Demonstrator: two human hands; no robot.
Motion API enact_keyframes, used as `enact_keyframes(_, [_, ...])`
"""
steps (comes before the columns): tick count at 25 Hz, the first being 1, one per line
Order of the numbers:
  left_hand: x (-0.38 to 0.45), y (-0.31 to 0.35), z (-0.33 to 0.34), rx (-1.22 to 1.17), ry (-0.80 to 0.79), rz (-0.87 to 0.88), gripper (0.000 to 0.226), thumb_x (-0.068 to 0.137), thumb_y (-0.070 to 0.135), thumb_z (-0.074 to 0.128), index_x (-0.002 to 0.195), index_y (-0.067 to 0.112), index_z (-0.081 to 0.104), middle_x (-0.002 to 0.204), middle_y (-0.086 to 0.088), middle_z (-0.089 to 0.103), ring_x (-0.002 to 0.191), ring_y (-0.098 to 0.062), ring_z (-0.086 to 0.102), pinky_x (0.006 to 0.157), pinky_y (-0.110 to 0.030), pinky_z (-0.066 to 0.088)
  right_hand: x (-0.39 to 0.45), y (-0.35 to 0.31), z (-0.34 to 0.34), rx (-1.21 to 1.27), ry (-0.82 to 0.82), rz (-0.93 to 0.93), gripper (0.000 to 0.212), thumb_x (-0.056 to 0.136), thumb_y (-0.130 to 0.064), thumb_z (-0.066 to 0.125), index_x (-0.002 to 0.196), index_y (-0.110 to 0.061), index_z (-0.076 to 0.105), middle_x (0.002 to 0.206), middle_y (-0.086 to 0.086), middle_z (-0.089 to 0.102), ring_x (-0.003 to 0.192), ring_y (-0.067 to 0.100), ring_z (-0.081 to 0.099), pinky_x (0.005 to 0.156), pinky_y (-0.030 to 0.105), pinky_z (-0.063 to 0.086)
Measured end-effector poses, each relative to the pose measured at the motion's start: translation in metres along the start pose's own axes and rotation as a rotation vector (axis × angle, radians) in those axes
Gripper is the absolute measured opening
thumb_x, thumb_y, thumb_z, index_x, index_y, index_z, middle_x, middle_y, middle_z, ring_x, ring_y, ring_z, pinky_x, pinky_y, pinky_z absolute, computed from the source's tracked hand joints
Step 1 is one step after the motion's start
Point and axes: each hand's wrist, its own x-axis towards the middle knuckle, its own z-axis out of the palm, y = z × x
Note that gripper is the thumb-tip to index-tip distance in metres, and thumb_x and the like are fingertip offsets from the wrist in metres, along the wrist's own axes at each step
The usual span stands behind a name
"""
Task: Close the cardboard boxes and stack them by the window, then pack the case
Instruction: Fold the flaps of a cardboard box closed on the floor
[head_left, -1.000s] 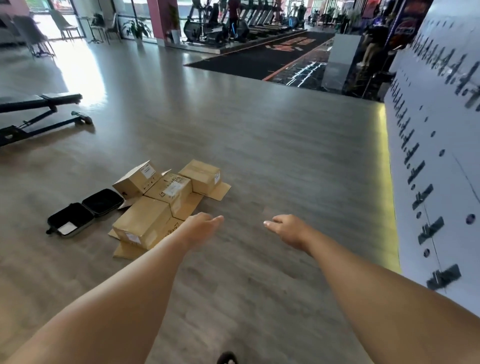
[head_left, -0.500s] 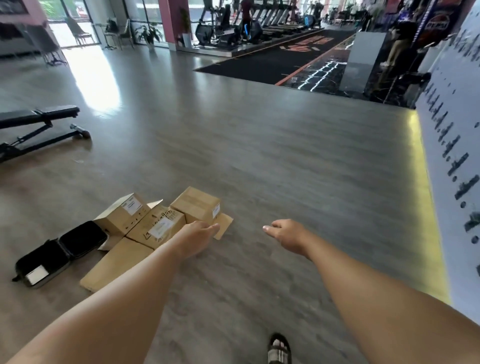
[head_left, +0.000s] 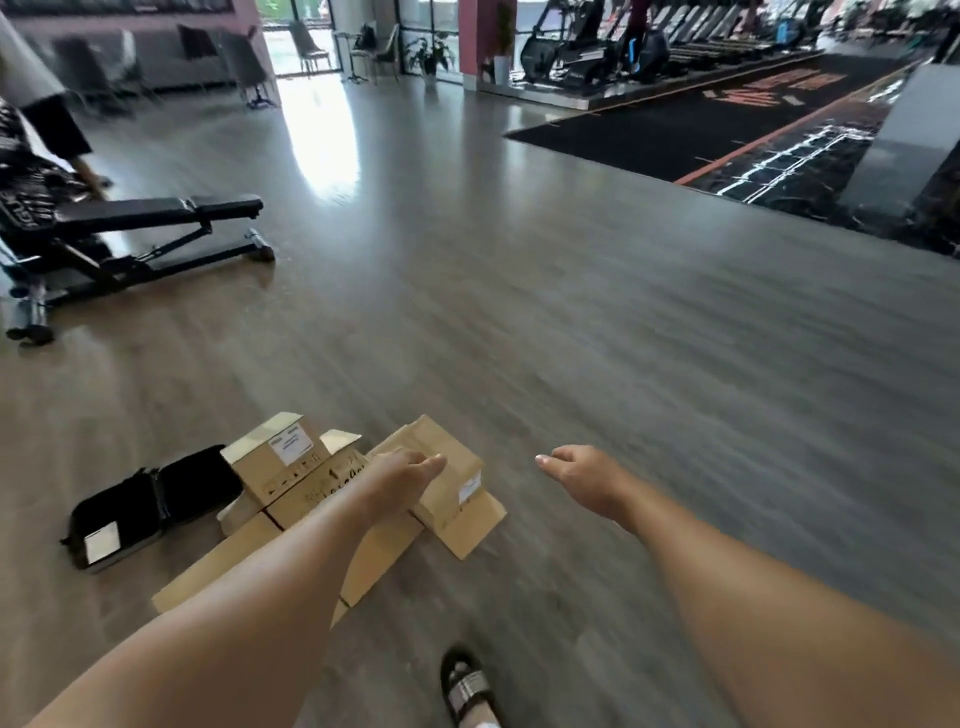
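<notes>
Case (head_left: 150, 506) lies open beside cardboard boxes (head_left: 332, 483), white card (head_left: 102, 542) inside.

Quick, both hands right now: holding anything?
Left hand: open, fingers extended over the cardboard boxes, holding nothing.
Right hand: open, loosely curled, empty.

- My left arm (head_left: 291, 561) covers much of the cardboard boxes (head_left: 363, 499), so I cannot tell whether their flaps are closed.
- The labels (head_left: 291, 446) are too small to read.
- My sandal (head_left: 467, 686) is cut off by the bottom edge.
- The far floor (head_left: 675, 338) is blurred.
</notes>
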Motion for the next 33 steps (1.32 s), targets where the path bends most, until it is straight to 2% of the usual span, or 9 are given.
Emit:
enact_keyframes(3, [0.078,0.006,-0.026,-0.021,0.044,-0.028,0.045,0.103,0.053,0.040,0.106,0.014,0.063,0.125,-0.008,0.062,0.113,-0.026,0.057,0.100,-0.040,0.043,0.086,-0.025,-0.022,-0.060,-0.039,-0.046,0.055,0.084,-0.069,0.051,0.100,-0.019,0.069,0.099,-0.004,0.066,0.098,0.021,0.061,0.083,0.035,0.047])
enact_keyframes(8, [0.193,0.016,-0.080,-0.053,0.124,-0.094,0.056,0.104,0.053,0.036,0.132,0.011,0.060,0.144,-0.010,0.052,0.134,-0.028,0.044,0.103,-0.036,0.035,0.219,-0.090,-0.056,-0.225,-0.109,-0.121,0.052,0.092,-0.065,0.049,0.104,-0.018,0.068,0.105,-0.002,0.067,0.104,0.023,0.062,0.089,0.036,0.047])
enact_keyframes(13, [0.258,0.010,-0.110,-0.119,0.189,-0.201,0.045,0.108,0.043,0.031,0.131,0.018,0.061,0.134,-0.011,0.058,0.126,-0.029,0.050,0.093,-0.034,0.039,0.328,-0.142,-0.065,-0.274,-0.217,-0.216,0.061,0.092,-0.065,0.051,0.129,-0.017,0.062,0.127,0.001,0.062,0.121,0.021,0.056,0.102,0.036,0.044])
enact_keyframes(17, [0.308,-0.011,-0.103,-0.241,0.285,-0.355,0.051,0.102,0.055,0.039,0.112,0.014,0.067,0.117,-0.005,0.064,0.109,-0.025,0.058,0.093,-0.038,0.045,0.424,-0.157,-0.047,-0.364,-0.329,-0.292,0.071,0.090,-0.066,0.052,0.143,-0.018,0.054,0.144,0.002,0.056,0.131,0.023,0.052,0.105,0.034,0.042])
enact_keyframes(20, [0.349,-0.025,-0.071,-0.340,0.322,-0.466,0.051,0.101,0.056,0.038,0.108,0.015,0.067,0.112,-0.003,0.066,0.105,-0.023,0.061,0.098,-0.045,0.047,0.498,-0.147,-0.022,-0.473,-0.447,-0.380,0.072,0.091,-0.064,0.053,0.145,-0.017,0.051,0.146,0.006,0.055,0.133,0.025,0.051,0.104,0.031,0.041])
enact_keyframes(22, [0.380,-0.029,-0.037,-0.412,0.391,-0.585,0.050,0.098,0.060,0.038,0.101,0.018,0.066,0.107,0.002,0.065,0.102,-0.020,0.059,0.096,-0.042,0.046,0.552,-0.132,-0.003,-0.573,-0.567,-0.469,0.073,0.092,-0.063,0.053,0.146,-0.015,0.050,0.145,0.008,0.055,0.134,0.027,0.050,0.104,0.031,0.040])
enact_keyframes(25, [0.415,-0.037,0.025,-0.495,0.461,-0.748,0.047,0.096,0.062,0.039,0.103,0.022,0.065,0.098,0.010,0.059,0.098,-0.017,0.054,0.079,-0.033,0.043,0.604,-0.103,0.027,-0.688,-0.719,-0.541,0.073,0.093,-0.064,0.051,0.147,-0.014,0.047,0.143,0.008,0.057,0.129,0.028,0.054,0.099,0.032,0.043])
enact_keyframes(27, [0.429,-0.043,0.064,-0.530,0.485,-0.814,0.042,0.099,0.058,0.040,0.089,0.024,0.063,0.087,0.014,0.058,0.087,-0.013,0.056,0.068,-0.027,0.038,0.623,-0.083,0.043,-0.717,-0.772,-0.554,0.073,0.093,-0.064,0.051,0.148,-0.016,0.046,0.141,0.008,0.058,0.126,0.029,0.056,0.094,0.032,0.046])
enact_keyframes(33, [0.467,-0.103,0.201,-0.617,0.485,-0.975,0.056,0.097,0.059,0.039,0.079,0.011,0.062,0.083,-0.002,0.067,0.083,-0.021,0.061,0.072,-0.032,0.043,0.681,0.013,0.110,-0.764,-0.824,-0.535,0.070,0.092,-0.061,0.053,0.149,-0.021,0.045,0.134,0.005,0.062,0.113,0.023,0.060,0.085,0.031,0.046])
